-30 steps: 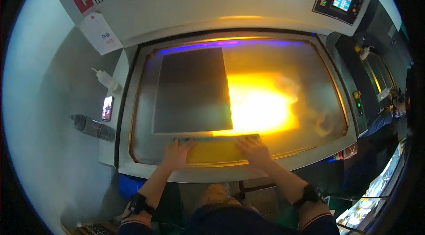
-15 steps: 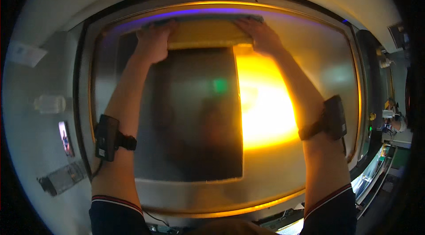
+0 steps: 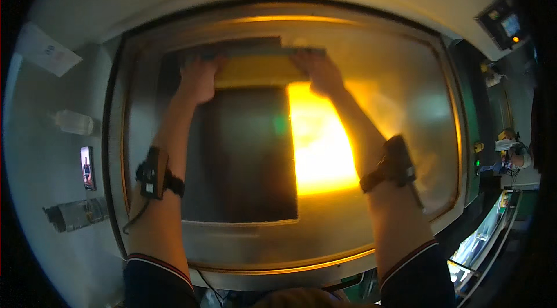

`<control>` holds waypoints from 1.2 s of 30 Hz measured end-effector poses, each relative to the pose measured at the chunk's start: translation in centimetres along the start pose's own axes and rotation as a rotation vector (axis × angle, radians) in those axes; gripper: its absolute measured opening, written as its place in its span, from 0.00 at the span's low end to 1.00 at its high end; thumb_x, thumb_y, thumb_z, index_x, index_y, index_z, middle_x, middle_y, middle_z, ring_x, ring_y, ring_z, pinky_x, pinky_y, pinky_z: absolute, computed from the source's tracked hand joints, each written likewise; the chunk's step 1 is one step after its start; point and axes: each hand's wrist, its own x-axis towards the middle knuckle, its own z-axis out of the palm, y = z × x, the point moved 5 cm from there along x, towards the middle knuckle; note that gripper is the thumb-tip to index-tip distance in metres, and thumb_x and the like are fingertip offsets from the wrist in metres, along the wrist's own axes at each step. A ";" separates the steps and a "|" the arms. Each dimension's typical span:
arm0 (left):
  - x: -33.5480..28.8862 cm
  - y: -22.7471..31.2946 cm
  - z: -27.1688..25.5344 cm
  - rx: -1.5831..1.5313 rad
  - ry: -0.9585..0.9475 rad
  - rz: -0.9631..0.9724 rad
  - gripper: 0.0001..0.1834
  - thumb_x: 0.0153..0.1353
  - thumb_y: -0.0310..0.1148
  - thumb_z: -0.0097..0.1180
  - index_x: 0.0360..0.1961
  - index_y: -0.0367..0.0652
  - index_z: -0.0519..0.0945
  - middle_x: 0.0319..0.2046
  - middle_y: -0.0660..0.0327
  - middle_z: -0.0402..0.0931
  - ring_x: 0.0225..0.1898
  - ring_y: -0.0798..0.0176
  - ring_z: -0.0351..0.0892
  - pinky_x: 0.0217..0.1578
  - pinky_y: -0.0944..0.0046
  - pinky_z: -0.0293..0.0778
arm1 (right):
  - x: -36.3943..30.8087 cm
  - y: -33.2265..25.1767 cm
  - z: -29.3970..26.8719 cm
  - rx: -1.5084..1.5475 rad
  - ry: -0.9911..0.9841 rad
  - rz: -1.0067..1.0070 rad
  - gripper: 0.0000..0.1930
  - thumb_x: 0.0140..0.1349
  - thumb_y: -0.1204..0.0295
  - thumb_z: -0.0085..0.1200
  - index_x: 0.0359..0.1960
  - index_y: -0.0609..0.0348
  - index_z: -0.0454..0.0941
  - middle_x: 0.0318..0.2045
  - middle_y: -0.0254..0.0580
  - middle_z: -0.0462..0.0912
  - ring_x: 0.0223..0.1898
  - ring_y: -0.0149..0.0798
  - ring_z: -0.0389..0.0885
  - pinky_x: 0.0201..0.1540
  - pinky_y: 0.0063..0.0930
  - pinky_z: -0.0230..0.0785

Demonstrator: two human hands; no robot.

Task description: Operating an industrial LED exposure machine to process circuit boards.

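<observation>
A long yellow bar with a grey strip along its far edge [image 3: 255,70] lies crosswise over a dark rectangular sheet [image 3: 243,157]. At its left end, my left hand [image 3: 199,79] is closed on it. My right hand [image 3: 319,71] grips the right end, fingers over the far edge. The sheet rests on a smooth, shiny surface inside a wide metal frame [image 3: 457,128]. A strong yellow glow [image 3: 322,151] shows just right of the sheet. Beyond the bar, the sheet's far edge is visible. The fingertips are partly hidden and slightly blurred.
On the left ledge are a white sheet of paper [image 3: 49,51], a whitish bottle [image 3: 75,123], a phone [image 3: 87,167] and a clear bottle with a dark cap [image 3: 78,215]. A small lit control panel [image 3: 503,22] is at far right. Small black devices are strapped to both forearms.
Both hands and the bar have come nearer to me over the sheet, whose far edge now shows beyond the bar. My view has shifted a little too.
</observation>
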 end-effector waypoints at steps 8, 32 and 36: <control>-34.7 12.5 -0.1 -0.223 -0.413 0.371 0.38 0.52 0.36 0.64 0.67 0.49 0.67 0.66 0.51 0.67 0.64 0.43 0.69 0.65 0.45 0.62 | -34.3 -9.0 -5.6 0.901 -0.100 0.056 0.21 0.60 0.80 0.47 0.55 0.58 0.79 0.48 0.43 0.84 0.46 0.41 0.82 0.52 0.30 0.74; -43.5 27.4 -4.6 -0.292 -0.635 -0.142 0.41 0.56 0.26 0.55 0.72 0.59 0.60 0.67 0.57 0.67 0.64 0.44 0.68 0.60 0.52 0.68 | -80.9 47.3 0.2 -0.161 0.146 1.164 0.43 0.56 0.44 0.61 0.68 0.58 0.64 0.64 0.54 0.70 0.65 0.57 0.68 0.64 0.48 0.62; -42.8 29.5 -3.8 -0.183 -0.718 -0.147 0.44 0.57 0.33 0.58 0.75 0.64 0.54 0.72 0.70 0.59 0.69 0.40 0.62 0.62 0.36 0.63 | -82.9 48.9 -0.8 -0.071 0.035 1.293 0.40 0.55 0.55 0.65 0.66 0.65 0.66 0.61 0.57 0.73 0.62 0.57 0.71 0.61 0.49 0.65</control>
